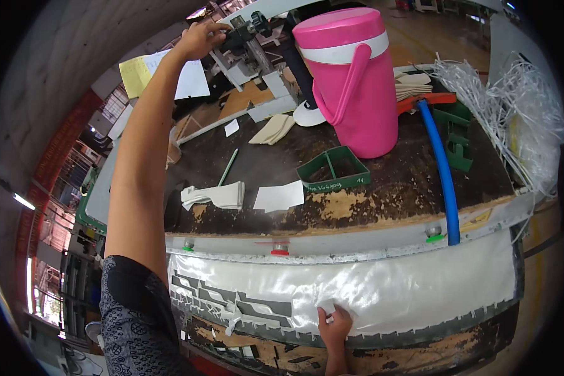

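Observation:
My left arm reaches up to the far left of the bench. There my left hand (200, 41) is bent over a black machine part (235, 37) on a metal stand, its fingers closed at that part's edge. My right hand (336, 324) is low over a long white sheet (401, 282) at the bench front. Between its thumb and fingers is a small white piece (328, 306), partly hidden. Left of this hand, dark cut-out shapes (257, 306) and torn white strips (232, 318) lie along the sheet.
A pink jug (360, 88) stands on the dark bench (263, 169), behind a green metal cutting frame (333, 170). Nearby are folded cloth pieces (216, 196), white paper (279, 197), a green pencil (229, 166) and a blue-handled tool (442, 169). Clear plastic strips (520, 119) hang at the right.

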`<action>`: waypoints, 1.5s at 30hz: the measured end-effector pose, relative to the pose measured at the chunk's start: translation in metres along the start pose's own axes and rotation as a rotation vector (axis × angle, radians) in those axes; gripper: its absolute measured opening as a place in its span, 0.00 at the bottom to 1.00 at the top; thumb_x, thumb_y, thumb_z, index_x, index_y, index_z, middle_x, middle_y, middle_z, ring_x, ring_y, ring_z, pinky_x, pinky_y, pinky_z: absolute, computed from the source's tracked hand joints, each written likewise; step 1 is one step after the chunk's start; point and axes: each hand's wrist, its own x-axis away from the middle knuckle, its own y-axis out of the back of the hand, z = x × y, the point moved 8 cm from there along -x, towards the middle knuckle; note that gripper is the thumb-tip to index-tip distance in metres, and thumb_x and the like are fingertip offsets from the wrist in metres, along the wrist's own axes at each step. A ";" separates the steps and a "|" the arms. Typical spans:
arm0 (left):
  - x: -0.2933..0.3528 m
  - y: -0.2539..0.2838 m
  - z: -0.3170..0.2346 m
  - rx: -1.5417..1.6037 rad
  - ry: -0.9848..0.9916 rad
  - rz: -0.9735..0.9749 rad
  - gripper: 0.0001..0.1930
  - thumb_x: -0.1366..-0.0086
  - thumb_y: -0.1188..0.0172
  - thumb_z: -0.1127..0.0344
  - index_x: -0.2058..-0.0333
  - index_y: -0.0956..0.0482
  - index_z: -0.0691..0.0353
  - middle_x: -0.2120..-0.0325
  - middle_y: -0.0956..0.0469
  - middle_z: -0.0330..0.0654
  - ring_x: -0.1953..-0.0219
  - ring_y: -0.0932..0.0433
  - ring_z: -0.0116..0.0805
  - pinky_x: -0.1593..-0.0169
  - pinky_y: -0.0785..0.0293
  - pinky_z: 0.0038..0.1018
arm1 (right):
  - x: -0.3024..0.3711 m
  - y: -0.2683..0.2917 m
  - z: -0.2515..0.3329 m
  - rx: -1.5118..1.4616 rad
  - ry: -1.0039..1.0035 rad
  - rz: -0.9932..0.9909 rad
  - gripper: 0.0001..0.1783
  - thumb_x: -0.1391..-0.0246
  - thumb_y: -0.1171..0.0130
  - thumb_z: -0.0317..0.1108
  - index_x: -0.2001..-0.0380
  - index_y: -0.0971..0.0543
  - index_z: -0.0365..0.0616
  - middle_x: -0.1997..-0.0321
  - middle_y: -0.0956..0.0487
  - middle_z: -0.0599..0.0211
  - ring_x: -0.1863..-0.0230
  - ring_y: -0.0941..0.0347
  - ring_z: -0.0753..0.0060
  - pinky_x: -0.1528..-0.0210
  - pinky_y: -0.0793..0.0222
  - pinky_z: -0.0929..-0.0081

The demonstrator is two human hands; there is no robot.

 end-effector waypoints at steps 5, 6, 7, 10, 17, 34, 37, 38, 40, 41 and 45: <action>-0.013 0.007 -0.003 -0.078 -0.048 -0.004 0.21 0.25 0.40 0.47 0.49 0.13 0.58 0.54 0.16 0.50 0.50 0.19 0.53 0.43 0.25 0.46 | -0.006 0.002 -0.004 -0.068 -0.051 0.012 0.09 0.46 0.26 0.35 0.73 0.17 0.45 0.77 0.22 0.66 0.74 0.24 0.54 0.69 0.33 0.58; -0.013 0.005 -0.003 0.001 0.019 -0.007 0.21 0.25 0.39 0.47 0.52 0.12 0.59 0.54 0.15 0.49 0.48 0.20 0.52 0.44 0.25 0.47 | -0.007 0.002 -0.006 -0.074 -0.058 0.005 0.09 0.46 0.26 0.35 0.73 0.17 0.45 0.77 0.22 0.66 0.74 0.24 0.55 0.69 0.33 0.58; -0.014 0.004 -0.006 0.005 0.041 0.008 0.21 0.26 0.39 0.46 0.51 0.13 0.59 0.54 0.15 0.50 0.49 0.19 0.52 0.44 0.25 0.46 | -0.008 0.002 -0.009 -0.078 -0.065 -0.001 0.09 0.46 0.26 0.35 0.73 0.17 0.45 0.77 0.22 0.66 0.74 0.25 0.55 0.69 0.33 0.58; -0.010 0.007 -0.004 0.027 0.042 -0.012 0.22 0.27 0.37 0.46 0.51 0.13 0.59 0.55 0.15 0.50 0.51 0.18 0.51 0.45 0.24 0.44 | -0.010 0.002 -0.006 -0.089 -0.060 0.002 0.09 0.46 0.26 0.34 0.73 0.16 0.44 0.76 0.21 0.65 0.73 0.24 0.53 0.69 0.32 0.57; 0.071 0.081 -0.081 0.292 -0.051 -0.377 0.22 0.31 0.33 0.61 0.41 0.22 0.59 0.45 0.19 0.56 0.41 0.24 0.58 0.36 0.30 0.47 | -0.009 0.000 -0.014 -0.193 0.024 -0.038 0.14 0.50 0.23 0.29 0.62 0.15 0.36 0.60 0.13 0.55 0.59 0.16 0.56 0.50 0.22 0.62; 0.745 -0.060 -0.343 0.989 0.156 1.020 0.49 0.55 0.17 0.54 0.34 0.33 0.52 0.45 0.24 0.47 0.43 0.22 0.55 0.45 0.24 0.49 | 0.097 0.000 0.094 -0.189 -0.399 0.087 0.08 0.32 0.35 0.25 0.54 0.19 0.32 0.45 0.16 0.59 0.48 0.21 0.76 0.48 0.27 0.80; 0.770 -0.053 -0.350 1.092 -0.027 0.737 0.43 0.47 0.21 0.59 0.34 0.34 0.52 0.47 0.23 0.47 0.49 0.19 0.55 0.50 0.20 0.46 | 0.127 -0.031 0.119 -0.135 -0.481 0.099 0.08 0.34 0.34 0.25 0.54 0.17 0.31 0.55 0.14 0.66 0.54 0.20 0.81 0.52 0.27 0.81; 0.770 -0.050 -0.345 1.137 0.013 0.688 0.35 0.42 0.24 0.62 0.38 0.30 0.54 0.49 0.22 0.48 0.55 0.17 0.54 0.57 0.18 0.43 | 0.134 -0.043 0.125 -0.158 -0.454 0.094 0.09 0.33 0.34 0.25 0.54 0.16 0.31 0.56 0.14 0.66 0.55 0.20 0.81 0.52 0.27 0.81; 0.761 -0.029 -0.313 1.261 0.097 0.454 0.30 0.41 0.24 0.62 0.42 0.26 0.56 0.50 0.21 0.48 0.56 0.17 0.53 0.58 0.18 0.42 | 0.145 -0.063 0.141 -0.192 -0.434 0.088 0.11 0.32 0.36 0.26 0.50 0.17 0.29 0.57 0.13 0.64 0.55 0.18 0.80 0.50 0.25 0.79; 0.755 -0.017 -0.295 1.321 0.141 0.332 0.27 0.40 0.24 0.62 0.44 0.24 0.57 0.51 0.21 0.48 0.56 0.17 0.52 0.59 0.19 0.42 | 0.147 -0.074 0.151 -0.159 -0.426 0.115 0.12 0.32 0.37 0.26 0.49 0.17 0.29 0.56 0.13 0.63 0.55 0.18 0.79 0.49 0.24 0.79; 0.746 0.022 -0.235 1.506 0.397 0.143 0.17 0.39 0.24 0.66 0.54 0.17 0.65 0.55 0.22 0.51 0.59 0.19 0.49 0.59 0.21 0.37 | 0.152 -0.129 0.207 -0.097 -0.367 0.276 0.15 0.30 0.40 0.25 0.44 0.19 0.30 0.55 0.12 0.60 0.52 0.16 0.75 0.49 0.22 0.77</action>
